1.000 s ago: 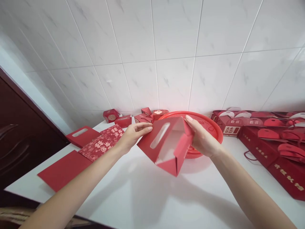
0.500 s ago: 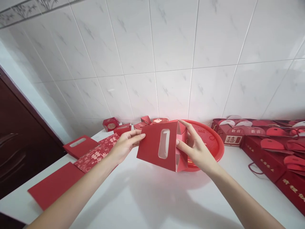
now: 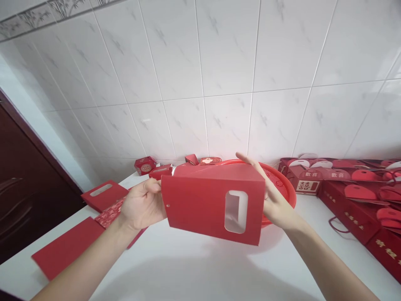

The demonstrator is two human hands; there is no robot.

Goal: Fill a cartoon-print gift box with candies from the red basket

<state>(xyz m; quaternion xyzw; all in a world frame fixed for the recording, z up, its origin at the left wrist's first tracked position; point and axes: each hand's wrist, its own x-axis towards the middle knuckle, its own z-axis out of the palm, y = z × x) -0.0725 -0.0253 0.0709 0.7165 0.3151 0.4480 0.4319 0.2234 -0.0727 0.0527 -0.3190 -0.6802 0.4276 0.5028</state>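
A red paper gift box (image 3: 197, 205) with a rounded cut-out window hangs tilted above the white tabletop, its long plain side turned to me. My left hand (image 3: 144, 202) is closed on its left end, the fingers partly behind the cardboard. At the opposite end, my right hand (image 3: 272, 198) holds the box from its far right edge. One right finger stretches up behind the top corner, while the others are mostly hidden. Just behind the box stands a red perforated plastic basket (image 3: 290, 194), partly covered by it.
Flat red cardboard pieces (image 3: 69, 246) lie on the left of the white table (image 3: 188, 271). Small red boxes (image 3: 145, 165) stand along the tiled wall. On the right, a long red carton (image 3: 347, 213) bears several folded red boxes. A dark door (image 3: 31, 179) is at far left.
The gift box has turned and come closer, so its long side and window now face me. My left hand has shifted left and down, and my right hand slightly right.
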